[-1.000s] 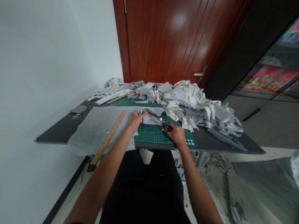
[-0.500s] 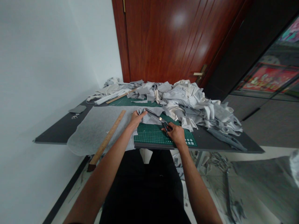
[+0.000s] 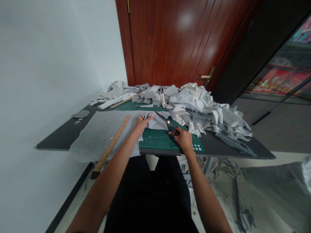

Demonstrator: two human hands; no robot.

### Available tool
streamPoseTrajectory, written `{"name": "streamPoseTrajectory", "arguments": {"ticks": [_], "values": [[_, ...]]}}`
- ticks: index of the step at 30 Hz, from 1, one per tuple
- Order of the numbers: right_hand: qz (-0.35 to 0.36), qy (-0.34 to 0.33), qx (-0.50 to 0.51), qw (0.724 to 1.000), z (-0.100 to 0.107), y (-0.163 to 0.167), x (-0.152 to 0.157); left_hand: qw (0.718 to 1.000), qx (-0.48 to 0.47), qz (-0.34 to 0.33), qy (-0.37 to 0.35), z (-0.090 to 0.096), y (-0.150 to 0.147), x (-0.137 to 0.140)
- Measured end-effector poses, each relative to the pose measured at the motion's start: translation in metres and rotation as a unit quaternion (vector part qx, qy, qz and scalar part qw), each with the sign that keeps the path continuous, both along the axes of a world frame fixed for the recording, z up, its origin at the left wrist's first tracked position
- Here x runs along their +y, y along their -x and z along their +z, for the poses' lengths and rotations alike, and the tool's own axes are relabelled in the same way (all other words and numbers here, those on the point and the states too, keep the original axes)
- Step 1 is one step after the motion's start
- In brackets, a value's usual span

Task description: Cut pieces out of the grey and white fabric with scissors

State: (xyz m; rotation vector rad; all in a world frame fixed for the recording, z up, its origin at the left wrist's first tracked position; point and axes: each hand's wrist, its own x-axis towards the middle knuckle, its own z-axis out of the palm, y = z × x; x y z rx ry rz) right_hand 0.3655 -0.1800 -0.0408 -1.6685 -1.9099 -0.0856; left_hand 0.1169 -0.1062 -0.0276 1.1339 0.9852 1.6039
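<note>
Jutting past the near edge of the dark table (image 3: 58, 139), a wooden ruler (image 3: 111, 144) is laid slantwise across a pale cloth (image 3: 92, 136). Black-handled scissors (image 3: 168, 122) are gripped by their handles in the right hand (image 3: 183, 139), above a green cutting mat (image 3: 155, 139). A bunched grey fabric (image 3: 146, 115) is pinched by the left hand (image 3: 141, 124), and the blade tips are held just beside its thumb. Farther back, fabric scraps (image 3: 194, 100) are heaped before a reddish-brown door (image 3: 167, 42).
</note>
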Motion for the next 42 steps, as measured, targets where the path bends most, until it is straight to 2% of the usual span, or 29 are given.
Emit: {"name": "streamPoseTrajectory", "arguments": {"ticks": [6, 14, 42], "values": [[0.025, -0.007, 0.085, 0.996, 0.0052, 0.0006, -0.0049, 1.0, 0.013, -0.008, -0.006, 0.0, 0.0001, -0.0002], [0.056, 0.001, 0.017, 0.998, 0.0053, 0.004, -0.0056, 0.999, 0.033, 0.006, 0.008, -0.0023, 0.0003, 0.0013], [0.061, 0.017, 0.035, 0.997, 0.0036, 0.0027, -0.0052, 0.998, 0.045, -0.028, 0.017, -0.0021, -0.0017, -0.0013]]}}
